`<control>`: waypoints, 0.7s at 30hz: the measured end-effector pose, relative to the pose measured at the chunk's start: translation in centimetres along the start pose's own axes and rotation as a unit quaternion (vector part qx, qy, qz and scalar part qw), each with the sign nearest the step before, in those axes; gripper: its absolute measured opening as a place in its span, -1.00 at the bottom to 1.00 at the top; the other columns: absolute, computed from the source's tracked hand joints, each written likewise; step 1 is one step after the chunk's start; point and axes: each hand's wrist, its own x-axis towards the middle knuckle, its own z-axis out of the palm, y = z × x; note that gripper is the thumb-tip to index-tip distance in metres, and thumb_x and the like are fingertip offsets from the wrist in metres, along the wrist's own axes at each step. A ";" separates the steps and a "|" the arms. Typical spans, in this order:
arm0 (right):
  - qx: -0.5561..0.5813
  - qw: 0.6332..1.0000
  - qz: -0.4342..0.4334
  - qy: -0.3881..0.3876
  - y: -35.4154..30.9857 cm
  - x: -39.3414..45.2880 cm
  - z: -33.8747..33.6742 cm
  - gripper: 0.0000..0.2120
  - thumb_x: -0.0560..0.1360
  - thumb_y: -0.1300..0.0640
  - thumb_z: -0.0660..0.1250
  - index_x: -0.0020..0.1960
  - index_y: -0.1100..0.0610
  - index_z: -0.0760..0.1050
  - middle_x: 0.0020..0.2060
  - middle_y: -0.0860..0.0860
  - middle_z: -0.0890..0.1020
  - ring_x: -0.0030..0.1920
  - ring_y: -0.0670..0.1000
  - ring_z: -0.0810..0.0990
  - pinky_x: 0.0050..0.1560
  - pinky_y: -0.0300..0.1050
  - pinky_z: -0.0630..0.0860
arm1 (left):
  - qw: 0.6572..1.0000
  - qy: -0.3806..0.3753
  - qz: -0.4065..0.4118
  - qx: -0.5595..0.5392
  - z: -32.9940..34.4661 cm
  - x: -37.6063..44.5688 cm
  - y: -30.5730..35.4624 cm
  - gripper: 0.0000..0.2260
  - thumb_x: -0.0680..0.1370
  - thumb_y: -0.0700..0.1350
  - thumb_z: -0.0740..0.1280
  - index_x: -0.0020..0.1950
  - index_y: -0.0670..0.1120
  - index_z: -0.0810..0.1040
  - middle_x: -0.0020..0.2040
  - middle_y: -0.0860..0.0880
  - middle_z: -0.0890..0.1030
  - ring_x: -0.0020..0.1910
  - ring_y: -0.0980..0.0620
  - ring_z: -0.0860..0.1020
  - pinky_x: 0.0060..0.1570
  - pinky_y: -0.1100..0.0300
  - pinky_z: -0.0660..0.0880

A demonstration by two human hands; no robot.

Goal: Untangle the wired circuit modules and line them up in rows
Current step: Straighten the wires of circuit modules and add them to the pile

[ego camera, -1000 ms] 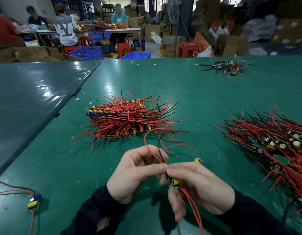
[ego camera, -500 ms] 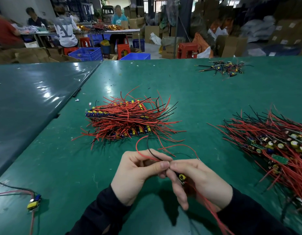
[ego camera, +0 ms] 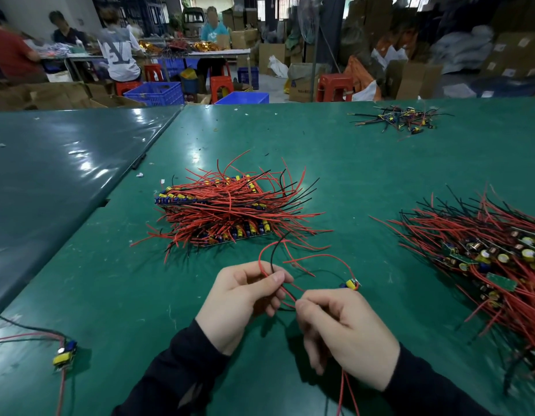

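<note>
Left hand: the left hand (ego camera: 240,304) is raised just over the green table top (ego camera: 116,289), thumb and forefinger pressed together on a thin red wire (ego camera: 261,265) and a thin black wire (ego camera: 273,259); the other fingers curl underneath.
Right hand: the right hand (ego camera: 344,331) sits just beside the left, thumb and forefinger tips closed on the same red lead close to the left fingertips; the remaining fingers curl down toward the palm.
Wires between the fingers: from the left pinch the red and black leads loop up and away from the person; a red stretch runs slantwise from the left fingertips to the right ones.
Held module: the small yellow and blue circuit module (ego camera: 350,284) lies just beyond the right knuckles, a red lead arching from it back toward the left fingers. Its long axis is too small to tell.
Hanging leads: two red wires (ego camera: 344,391) drop from under the right palm toward the person.
Sorted stack: the lined-up heap of modules with red and black leads (ego camera: 227,208) lies beyond both sets of fingertips, rows of parts running left to right, most wires pointing right.
Unsorted heap: a tangled pile of wired green boards (ego camera: 485,253) lies well to the right of the right hand.
Stray module: a single yellow and blue module (ego camera: 64,354) lies far left of the left wrist, wires trailing left.
Far cluster: a small dark bundle of wired parts (ego camera: 401,118) lies at the far edge.
</note>
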 end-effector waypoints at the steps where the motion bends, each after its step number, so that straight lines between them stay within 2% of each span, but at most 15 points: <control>1: 0.044 0.999 0.021 -0.011 -0.3 0.1 -0.1 -0.64 0.57 0.25 0.14 -0.40 0.12 0.38 -0.64 0.08 0.49 -0.66 0.01 0.40 -0.57 -0.27 0.31 | 1.000 -0.008 0.008 -0.019 0.0 -0.1 0.0 -0.89 0.38 -0.19 0.35 -0.29 -0.16 0.65 -0.42 -0.08 0.54 -0.49 0.11 0.47 -0.49 0.35 0.41; 6: 0.174 0.978 0.094 -0.071 -0.9 0.3 -0.9 -0.61 0.59 0.20 0.08 -0.39 0.13 0.41 -0.65 0.09 0.46 -0.68 -0.01 0.42 -0.59 -0.25 0.23 | 0.995 -0.048 0.070 -0.048 0.0 -0.1 -0.1 -0.90 0.37 -0.13 0.43 -0.20 -0.13 0.69 -0.38 -0.06 0.58 -0.41 0.11 0.51 -0.38 0.32 0.47; 9: 0.197 0.971 0.084 -0.103 -1.0 0.4 -1.0 -0.66 0.58 0.14 0.15 -0.35 0.11 0.47 -0.62 0.08 0.49 -0.65 -0.01 0.46 -0.57 -0.24 0.26 | 0.994 -0.063 0.058 -0.063 -0.5 -0.1 0.1 -0.95 0.37 -0.19 0.46 -0.20 -0.13 0.71 -0.40 -0.04 0.57 -0.43 0.13 0.51 -0.40 0.34 0.45; 11: 0.225 0.964 0.070 -0.125 -1.2 0.4 -1.1 -0.77 0.49 0.09 0.18 -0.26 0.09 0.55 -0.63 0.08 0.49 -0.66 -0.02 0.45 -0.57 -0.26 0.29 | 0.991 -0.085 0.034 -0.094 -1.0 0.0 0.6 -0.78 0.21 -0.11 0.60 -0.23 -0.14 0.70 -0.42 -0.04 0.56 -0.45 0.13 0.50 -0.43 0.35 0.44; 13: 0.267 0.947 0.068 -0.163 -1.4 0.4 -1.2 -0.79 0.47 0.09 0.17 -0.17 0.07 0.58 -0.64 0.06 0.47 -0.67 -0.03 0.44 -0.59 -0.31 0.32 | 0.985 -0.110 0.017 -0.135 -1.5 -0.1 0.9 -0.67 0.10 -0.04 0.65 -0.26 -0.15 0.68 -0.41 -0.04 0.55 -0.46 0.13 0.49 -0.46 0.36 0.43; 15: 0.307 0.926 0.076 -0.209 -1.6 0.2 -1.2 -0.78 0.50 0.09 0.16 -0.16 0.09 0.57 -0.64 0.03 0.47 -0.67 -0.06 0.44 -0.58 -0.33 0.35 | 0.965 -0.168 0.009 -0.201 -1.9 -0.4 1.1 -0.75 0.19 -0.08 0.63 -0.25 -0.12 0.66 -0.36 -0.02 0.56 -0.43 0.14 0.49 -0.45 0.37 0.44; 18: 0.347 0.893 0.098 -0.269 -1.7 -0.1 -1.1 -0.77 0.54 0.09 0.14 -0.19 0.14 0.50 -0.63 0.00 0.48 -0.66 -0.09 0.44 -0.58 -0.33 0.38 | 0.904 -0.285 0.001 -0.320 -1.7 -0.7 1.4 -0.93 0.49 -0.25 0.39 -0.05 -0.22 0.58 -0.19 -0.08 0.55 -0.26 0.08 0.53 -0.30 0.34 0.51; 20: 0.356 0.879 0.112 -0.295 -1.6 -0.2 -1.0 -0.78 0.55 0.11 0.12 -0.19 0.17 0.45 -0.63 -0.01 0.48 -0.65 -0.09 0.45 -0.58 -0.33 0.37 | 0.901 -0.281 0.014 -0.331 -1.5 -0.9 1.8 -0.92 0.55 -0.29 0.27 0.01 -0.27 0.53 -0.12 -0.12 0.53 -0.18 0.04 0.53 -0.24 0.33 0.50; 21: 0.357 0.876 0.116 -0.303 -1.6 -0.2 -1.0 -0.78 0.56 0.12 0.11 -0.19 0.17 0.43 -0.63 -0.01 0.48 -0.65 -0.09 0.45 -0.58 -0.33 0.37 | 0.898 -0.283 0.011 -0.337 -1.4 -0.9 1.7 -0.92 0.55 -0.28 0.28 0.01 -0.26 0.53 -0.12 -0.12 0.53 -0.19 0.05 0.53 -0.25 0.34 0.50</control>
